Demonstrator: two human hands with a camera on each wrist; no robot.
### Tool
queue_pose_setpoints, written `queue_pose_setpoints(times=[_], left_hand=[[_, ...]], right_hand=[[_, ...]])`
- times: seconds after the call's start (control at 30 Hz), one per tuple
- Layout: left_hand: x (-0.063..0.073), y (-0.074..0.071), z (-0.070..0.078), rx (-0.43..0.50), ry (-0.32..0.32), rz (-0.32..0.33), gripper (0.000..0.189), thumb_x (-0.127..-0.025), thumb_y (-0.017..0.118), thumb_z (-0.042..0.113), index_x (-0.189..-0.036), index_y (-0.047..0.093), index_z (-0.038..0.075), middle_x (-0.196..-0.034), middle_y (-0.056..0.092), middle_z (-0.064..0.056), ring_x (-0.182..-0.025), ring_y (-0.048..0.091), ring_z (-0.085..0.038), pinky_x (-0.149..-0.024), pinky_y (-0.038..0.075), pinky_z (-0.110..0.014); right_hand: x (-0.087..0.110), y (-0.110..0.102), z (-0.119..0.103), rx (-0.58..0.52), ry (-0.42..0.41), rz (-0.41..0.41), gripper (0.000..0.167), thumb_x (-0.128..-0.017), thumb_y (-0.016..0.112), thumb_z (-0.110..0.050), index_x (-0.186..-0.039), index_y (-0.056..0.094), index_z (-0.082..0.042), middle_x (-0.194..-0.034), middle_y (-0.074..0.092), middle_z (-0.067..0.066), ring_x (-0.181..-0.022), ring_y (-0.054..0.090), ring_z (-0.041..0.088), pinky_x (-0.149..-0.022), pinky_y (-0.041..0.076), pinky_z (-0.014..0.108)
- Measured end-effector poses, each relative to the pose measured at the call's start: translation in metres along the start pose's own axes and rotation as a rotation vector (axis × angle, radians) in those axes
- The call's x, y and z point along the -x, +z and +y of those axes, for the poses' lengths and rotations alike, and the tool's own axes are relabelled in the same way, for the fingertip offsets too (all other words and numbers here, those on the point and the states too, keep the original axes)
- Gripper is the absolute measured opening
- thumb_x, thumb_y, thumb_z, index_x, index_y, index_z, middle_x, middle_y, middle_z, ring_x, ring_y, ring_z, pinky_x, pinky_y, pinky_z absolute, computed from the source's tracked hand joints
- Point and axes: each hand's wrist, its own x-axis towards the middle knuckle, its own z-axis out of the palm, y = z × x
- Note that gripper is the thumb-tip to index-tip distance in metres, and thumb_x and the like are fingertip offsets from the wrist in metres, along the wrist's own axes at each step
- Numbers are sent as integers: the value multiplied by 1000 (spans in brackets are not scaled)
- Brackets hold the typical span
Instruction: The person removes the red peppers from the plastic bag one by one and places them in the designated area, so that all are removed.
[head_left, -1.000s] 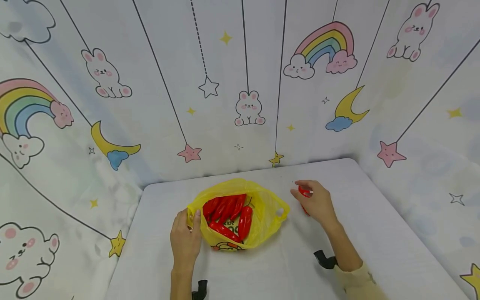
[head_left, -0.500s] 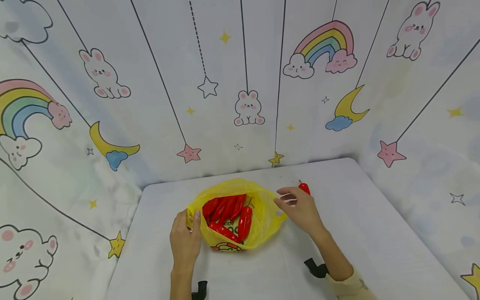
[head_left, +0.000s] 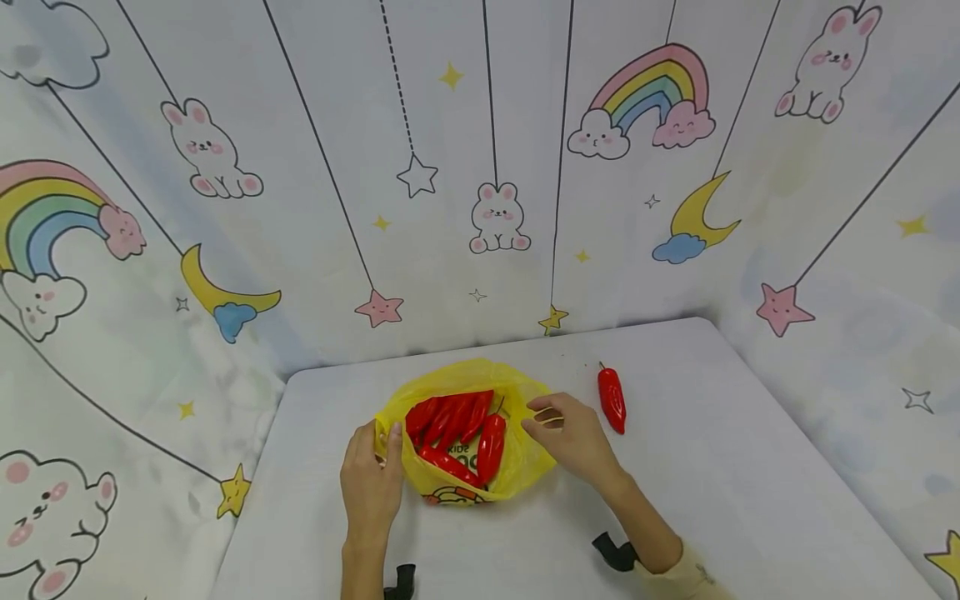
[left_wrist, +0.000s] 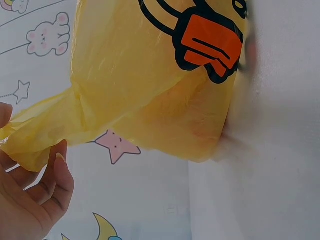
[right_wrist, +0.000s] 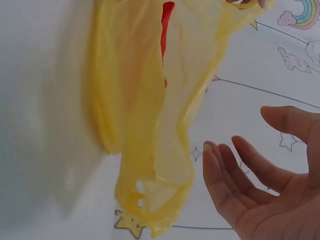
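A yellow plastic bag (head_left: 528,450) stands on the table with its mouth spread wide. Several red chili peppers (head_left: 491,446) lie inside it. My left hand (head_left: 372,479) grips the bag's left handle; in the left wrist view, the fingers (left_wrist: 62,175) curl round the gathered plastic (left_wrist: 37,130). Over the bag's right side hovers my right hand (head_left: 573,437), its fingers loosely bent and nothing between them. The right wrist view shows that hand (right_wrist: 272,185) apart from the bag's right handle (right_wrist: 155,200). A single red chili pepper (head_left: 611,400) lies on the table beyond the right hand.
The white table (head_left: 720,467) extends to the right of the bag and toward the front. A cloth wall (head_left: 322,192) printed with rabbits, stars and rainbows encloses the back and sides. Black straps (head_left: 615,552) are visible at both wrists.
The right hand has let go of the red chili pepper, leaving it on the table, and has moved left over the bag's right side. The left hand has kept its place on the handle.
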Motion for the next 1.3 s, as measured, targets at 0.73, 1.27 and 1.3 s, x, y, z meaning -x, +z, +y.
queue_pose_setpoints(times=[0.73, 1.27, 1.3], left_hand=[[1, 1, -2, -1, -9, -6, 36, -105, 64, 33, -117, 67, -1, -92, 63, -5, -78, 54, -14, -64, 51, -33], [1, 1, -4, 12, -2, 3, 33, -105, 65, 29, -117, 67, -1, -93, 64, -6, -78, 54, -15, -64, 49, -31], [1, 1, -4, 12, -4, 1, 33, -105, 65, 29, -117, 68, -1, -93, 64, -7, -78, 54, -15, -64, 49, -31]], right_hand=[[-3, 60, 21, -15, -17, -123, 39, -95, 78, -27, -124, 70, -4, -121, 71, 11, -102, 69, 26, -81, 60, 33], [-4, 80, 29, 89, 27, -106, 45, -91, 81, -28, -127, 69, -3, -117, 72, 8, -97, 68, 24, -77, 58, 34], [-5, 81, 30, 94, 35, -108, 46, -91, 81, -28, -128, 68, -3, -116, 72, 8, -96, 68, 23, -77, 58, 34]])
